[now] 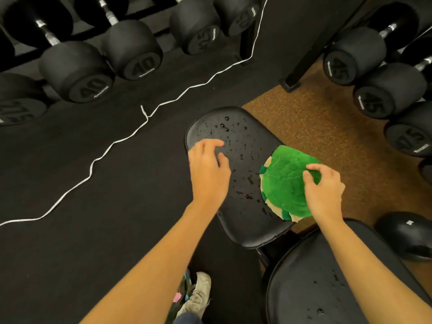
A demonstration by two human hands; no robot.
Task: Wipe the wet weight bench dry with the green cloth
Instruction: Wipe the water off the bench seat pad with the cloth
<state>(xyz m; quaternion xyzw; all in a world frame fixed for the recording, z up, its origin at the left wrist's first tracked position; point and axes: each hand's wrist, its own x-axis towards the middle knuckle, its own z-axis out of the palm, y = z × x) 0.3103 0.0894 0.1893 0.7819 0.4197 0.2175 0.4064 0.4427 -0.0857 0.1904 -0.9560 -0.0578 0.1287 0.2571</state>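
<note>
The black weight bench seat pad fills the middle of the view, dotted with water drops. A round green cloth with tan and dark green patches at its rim lies on the pad's right edge. My right hand pinches the cloth's right side with thumb and curled fingers. My left hand hovers over the pad's left side, fingers loosely bent, holding nothing. A second black pad at lower right also carries water drops.
Racks of black dumbbells line the far left, and more dumbbells the right. A white cord snakes across the black floor mat. A black kettlebell sits on brown carpet at the right. My shoe shows below.
</note>
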